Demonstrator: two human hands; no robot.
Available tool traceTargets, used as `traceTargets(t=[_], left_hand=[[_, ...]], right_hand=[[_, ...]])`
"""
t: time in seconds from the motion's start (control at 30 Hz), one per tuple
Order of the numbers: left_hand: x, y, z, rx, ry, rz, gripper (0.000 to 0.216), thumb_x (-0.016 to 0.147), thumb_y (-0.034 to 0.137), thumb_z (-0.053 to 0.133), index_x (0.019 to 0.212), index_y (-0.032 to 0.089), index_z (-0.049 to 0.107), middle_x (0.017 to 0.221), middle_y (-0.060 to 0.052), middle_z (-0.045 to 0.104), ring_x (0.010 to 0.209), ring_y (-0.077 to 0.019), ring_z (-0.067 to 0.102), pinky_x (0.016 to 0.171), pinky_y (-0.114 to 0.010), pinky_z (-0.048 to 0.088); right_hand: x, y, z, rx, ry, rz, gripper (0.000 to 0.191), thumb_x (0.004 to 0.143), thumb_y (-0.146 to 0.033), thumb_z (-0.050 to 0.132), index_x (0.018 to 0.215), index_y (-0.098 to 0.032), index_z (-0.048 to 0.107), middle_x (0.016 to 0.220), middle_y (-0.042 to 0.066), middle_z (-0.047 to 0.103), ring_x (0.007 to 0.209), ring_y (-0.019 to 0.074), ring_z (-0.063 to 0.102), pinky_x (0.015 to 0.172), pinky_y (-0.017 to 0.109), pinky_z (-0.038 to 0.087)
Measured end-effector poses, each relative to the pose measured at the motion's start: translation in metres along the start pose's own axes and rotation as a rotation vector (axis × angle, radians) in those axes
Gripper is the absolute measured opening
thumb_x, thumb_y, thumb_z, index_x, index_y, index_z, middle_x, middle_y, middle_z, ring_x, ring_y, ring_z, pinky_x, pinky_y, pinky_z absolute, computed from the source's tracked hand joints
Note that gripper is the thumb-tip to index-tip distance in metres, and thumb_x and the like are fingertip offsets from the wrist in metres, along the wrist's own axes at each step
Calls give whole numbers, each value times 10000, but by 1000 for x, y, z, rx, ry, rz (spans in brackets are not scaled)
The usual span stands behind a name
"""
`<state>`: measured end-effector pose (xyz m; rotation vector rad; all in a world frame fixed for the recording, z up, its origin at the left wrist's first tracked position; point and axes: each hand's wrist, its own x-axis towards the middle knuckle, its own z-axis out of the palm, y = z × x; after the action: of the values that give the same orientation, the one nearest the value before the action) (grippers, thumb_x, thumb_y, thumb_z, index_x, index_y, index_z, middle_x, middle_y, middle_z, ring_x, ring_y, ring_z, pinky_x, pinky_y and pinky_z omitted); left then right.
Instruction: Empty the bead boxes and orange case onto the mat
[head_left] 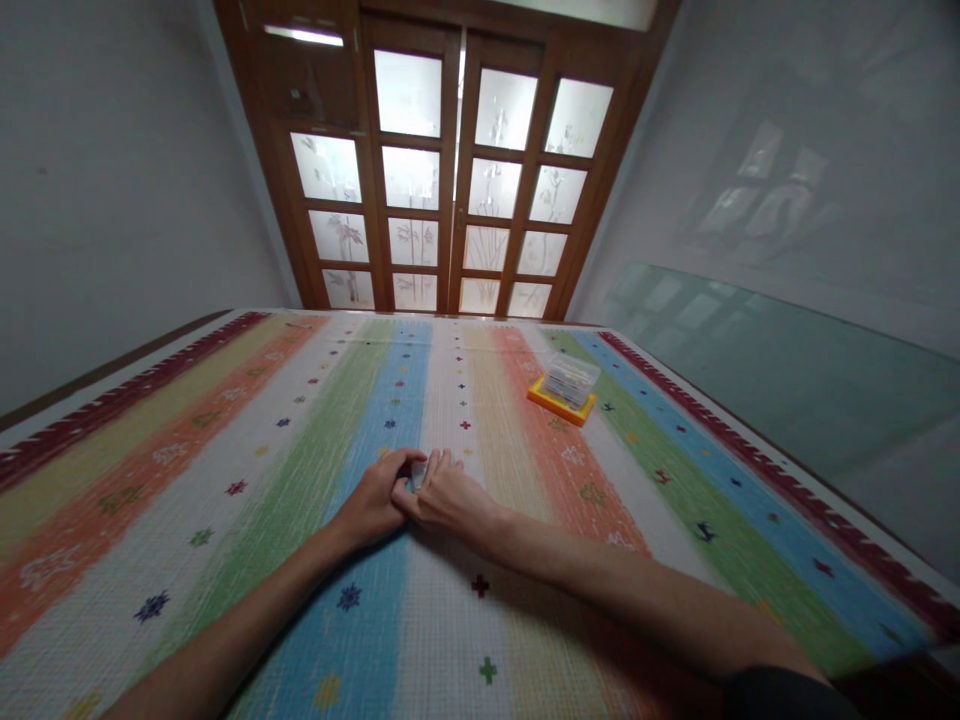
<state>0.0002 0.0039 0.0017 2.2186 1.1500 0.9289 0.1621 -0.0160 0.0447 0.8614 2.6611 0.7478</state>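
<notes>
My left hand (377, 497) and my right hand (455, 500) meet over the middle of the striped tablecloth (292, 500). Between them a small whitish, see-through piece (418, 474) shows at the fingertips; its kind is too small to make out. The left fingers curl round its left side, thumb and forefinger bent toward it. From the right, my right hand presses in with its fingers bent and close together, covering part of the piece. Ahead and to the right, apart from both hands, sits a box with a clear lid (571, 378) and an orange-yellow base (561, 402).
A small thin item (298, 325) lies near the far left edge of the table. Wooden doors with frosted panes (409, 180) stand beyond the far edge. A glass panel (787, 360) leans along the right wall.
</notes>
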Motion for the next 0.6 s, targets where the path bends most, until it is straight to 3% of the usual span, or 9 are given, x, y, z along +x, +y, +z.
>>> traceTargets(t=[0.2, 0.4, 0.5, 0.6], left_hand=[[1, 4, 2, -20, 26, -24, 371, 723, 124, 520, 1074, 176, 628, 1004, -76, 688, 949, -220, 642, 883, -375, 512], [2, 5, 1, -53, 39, -50, 385, 698, 174, 579, 1081, 178, 616, 1049, -88, 698, 988, -239, 653, 920, -403, 512], [3, 3, -1, -118, 24, -96, 525, 668, 211, 642, 1186, 175, 573, 1137, -102, 693, 1033, -246, 662, 969, -421, 506], [3, 3, -2, -159, -1, -130, 534, 732, 309, 681, 1233, 173, 552, 1134, -105, 691, 996, -238, 672, 943, -424, 526]], right_hand=[[3, -3, 5, 72, 39, 60, 316, 998, -75, 312, 1247, -105, 505, 1230, 355, 641, 1020, 370, 729, 683, 511, 620], [0, 6, -3, 123, 57, 49, 369, 985, -58, 352, 1308, 42, 500, 1181, 395, 638, 1014, 368, 729, 729, 452, 613], [-3, 20, -5, 238, 61, 13, 318, 991, -58, 365, 1227, 19, 565, 1084, 314, 702, 968, 310, 738, 736, 383, 588], [-6, 43, -2, 436, 32, 13, 322, 1013, -207, 459, 1275, -48, 557, 1013, 212, 742, 850, 269, 739, 677, 342, 551]])
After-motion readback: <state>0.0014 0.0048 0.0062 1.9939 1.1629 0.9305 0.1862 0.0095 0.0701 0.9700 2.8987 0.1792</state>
